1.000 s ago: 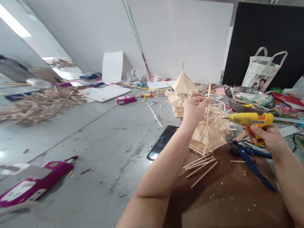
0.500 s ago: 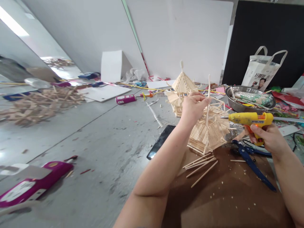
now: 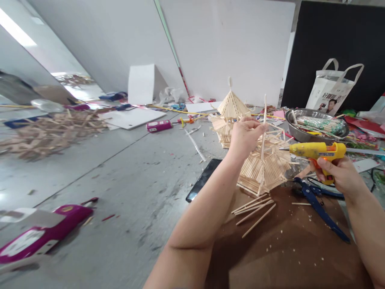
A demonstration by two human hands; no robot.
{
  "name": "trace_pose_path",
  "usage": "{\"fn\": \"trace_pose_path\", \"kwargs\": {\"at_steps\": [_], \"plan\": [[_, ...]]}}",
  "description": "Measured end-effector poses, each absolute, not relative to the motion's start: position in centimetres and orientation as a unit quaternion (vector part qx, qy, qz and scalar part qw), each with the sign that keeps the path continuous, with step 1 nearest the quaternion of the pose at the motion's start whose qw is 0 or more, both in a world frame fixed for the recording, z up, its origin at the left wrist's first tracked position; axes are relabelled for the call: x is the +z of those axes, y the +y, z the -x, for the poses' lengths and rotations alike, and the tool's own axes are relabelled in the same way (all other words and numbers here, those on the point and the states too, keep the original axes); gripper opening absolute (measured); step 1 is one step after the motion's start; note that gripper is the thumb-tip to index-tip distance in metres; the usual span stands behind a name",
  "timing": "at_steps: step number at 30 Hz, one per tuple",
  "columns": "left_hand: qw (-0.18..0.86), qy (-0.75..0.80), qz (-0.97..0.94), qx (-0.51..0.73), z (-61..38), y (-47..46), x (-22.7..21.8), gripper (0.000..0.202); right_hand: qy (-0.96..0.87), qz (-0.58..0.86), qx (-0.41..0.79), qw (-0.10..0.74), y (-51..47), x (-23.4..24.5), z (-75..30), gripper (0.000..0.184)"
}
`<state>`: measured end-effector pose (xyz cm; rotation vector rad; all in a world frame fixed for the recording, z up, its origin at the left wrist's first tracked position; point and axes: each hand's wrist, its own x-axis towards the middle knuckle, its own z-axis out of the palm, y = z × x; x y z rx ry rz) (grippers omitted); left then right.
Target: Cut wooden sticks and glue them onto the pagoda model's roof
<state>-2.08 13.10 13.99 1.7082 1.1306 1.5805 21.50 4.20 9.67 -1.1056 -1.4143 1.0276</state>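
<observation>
My left hand [image 3: 245,136] is closed in a pinch on a thin wooden stick [image 3: 264,120] that stands upright against the sloped roof of a stick-built model [image 3: 264,166]. My right hand [image 3: 339,172] grips a yellow glue gun [image 3: 315,151], its nozzle pointing left toward the stick, a little apart from it. The model rests at the far edge of a brown board [image 3: 285,245]. Several loose sticks [image 3: 252,208] lie on the board just in front of the model.
A second stick pagoda [image 3: 230,110] stands behind. Blue-handled pliers [image 3: 319,206] lie right of the model. A metal bowl of sticks [image 3: 315,124], a white bag [image 3: 333,88], a black phone [image 3: 204,180], magenta packets [image 3: 42,233] and a pile of wood pieces [image 3: 51,130] lie around.
The model and the stick have shifted slightly left and up under my left hand. The glue gun has stayed nearly still.
</observation>
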Motion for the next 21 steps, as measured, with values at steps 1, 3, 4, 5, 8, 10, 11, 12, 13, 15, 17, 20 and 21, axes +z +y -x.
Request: {"fn": "trace_pose_path", "kwargs": {"at_steps": [1,3,4,5,8,10,11,12,13,15,17,20,21], "plan": [[0.274,0.42,-0.635,0.587,2.1,13.1,14.0,0.014,-0.585,0.461,0.428,0.512,4.2,9.7,-21.5,0.022],[0.275,0.42,-0.636,0.586,2.1,13.1,14.0,0.014,-0.582,0.46,0.43,0.515,4.2,9.7,-21.4,0.021],[0.275,0.421,-0.636,0.585,2.1,13.1,14.0,0.014,-0.581,0.458,0.431,0.517,4.2,9.8,-21.4,0.021],[0.274,0.422,-0.637,0.584,2.1,13.1,14.0,0.014,-0.578,0.456,0.433,0.52,4.2,9.9,-21.3,0.021],[0.274,0.424,-0.638,0.581,2.1,13.1,14.0,0.013,-0.55,0.453,0.443,0.543,4.2,10.1,-21.5,0.022],[0.275,0.424,-0.64,0.579,2.1,13.2,14.0,0.014,-0.509,0.47,0.447,0.566,4.2,9.9,-22.2,0.025],[0.274,0.422,-0.642,0.578,2.1,13.2,14.0,0.014,-0.484,0.487,0.447,0.574,4.2,9.7,-22.9,0.026],[0.274,0.42,-0.643,0.578,2.1,13.2,14.0,0.014,-0.46,0.507,0.448,0.575,4.2,9.4,-23.7,0.027],[0.272,0.419,-0.645,0.579,2.1,13.2,14.0,0.014,-0.437,0.53,0.45,0.57,4.2,9.0,-24.6,0.027],[0.271,0.417,-0.647,0.578,2.1,13.1,14.0,0.014,-0.392,0.573,0.464,0.55,4.2,8.0,-26.6,0.026],[0.271,0.419,-0.646,0.578,2.1,13.1,14.1,0.014,-0.359,0.604,0.479,0.526,4.2,7.0,-28.3,0.022],[0.272,0.418,-0.644,0.581,2.1,13.1,14.1,0.013,-0.308,0.642,0.489,0.505,4.4,5.4,-30.0,0.018],[0.27,0.417,-0.644,0.581,2.1,13.2,14.0,0.013,-0.291,0.654,0.482,0.506,4.6,4.9,-30.3,0.017]]}}
